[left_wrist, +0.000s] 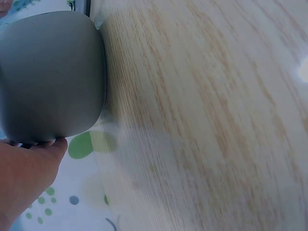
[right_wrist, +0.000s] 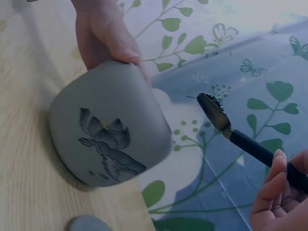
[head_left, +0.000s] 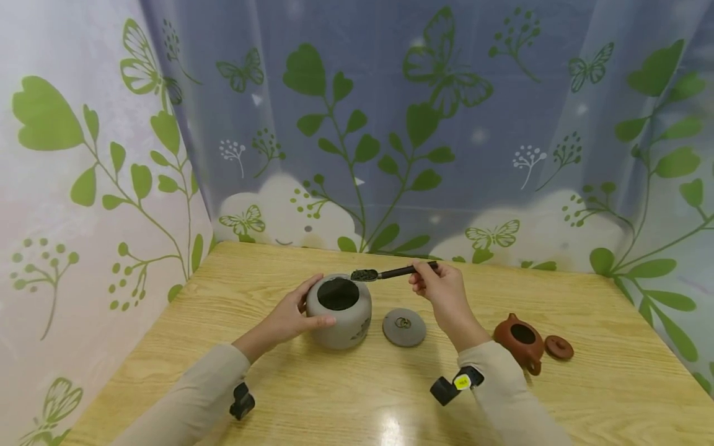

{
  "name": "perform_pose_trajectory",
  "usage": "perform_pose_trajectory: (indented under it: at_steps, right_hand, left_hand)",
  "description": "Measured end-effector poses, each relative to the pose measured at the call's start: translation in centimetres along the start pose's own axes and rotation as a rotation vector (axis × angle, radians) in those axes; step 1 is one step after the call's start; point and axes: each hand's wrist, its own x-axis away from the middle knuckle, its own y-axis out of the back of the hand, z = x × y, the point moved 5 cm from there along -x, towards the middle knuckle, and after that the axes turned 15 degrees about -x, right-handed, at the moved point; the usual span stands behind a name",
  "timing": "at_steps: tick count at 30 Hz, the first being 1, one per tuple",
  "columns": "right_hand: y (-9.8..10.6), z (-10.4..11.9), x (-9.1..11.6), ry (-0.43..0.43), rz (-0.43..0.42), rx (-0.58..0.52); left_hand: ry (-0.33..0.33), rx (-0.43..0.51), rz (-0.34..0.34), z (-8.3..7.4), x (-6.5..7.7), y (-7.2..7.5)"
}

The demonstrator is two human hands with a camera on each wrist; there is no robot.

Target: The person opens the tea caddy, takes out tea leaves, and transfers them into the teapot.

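Observation:
A grey tea jar (head_left: pixel 348 322) stands uncovered on the table, with a lotus painted on its side in the right wrist view. My left hand (head_left: pixel 287 319) grips it from the left, thumb in front and fingers round the far side. My right hand (head_left: pixel 446 294) pinches the dark handle of a tea scoop (right_wrist: pixel 214 113). Dark tea leaves (head_left: pixel 364 274) are heaped in the scoop's bowl, which hangs just above the jar's right rim. Right of the jar, its round grey lid (head_left: pixel 404 328) lies flat on the table. How deep the leaves lie inside the jar cannot be told.
To the right of my right forearm, a reddish-brown clay teapot (head_left: pixel 515 347) stands uncovered. Beside it lies its small lid (head_left: pixel 559 347). The wooden table (head_left: pixel 346 396) meets a curtain (head_left: pixel 362 124) printed with leaves and butterflies at the back.

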Motion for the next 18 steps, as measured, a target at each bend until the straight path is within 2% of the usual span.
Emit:
perform_pose_trajectory:
  at_steps: [9, 18]
  right_hand:
    - [4.4, 3.0, 0.8, 0.017, -0.05, -0.024]
    - [10.5, 5.2, 1.6, 0.053, -0.202, -0.055]
  left_hand:
    - [0.0, -0.004, -0.001, 0.1, 0.1, -0.1]
    - [0.011, 0.003, -0.004, 0.1, 0.0, 0.0]
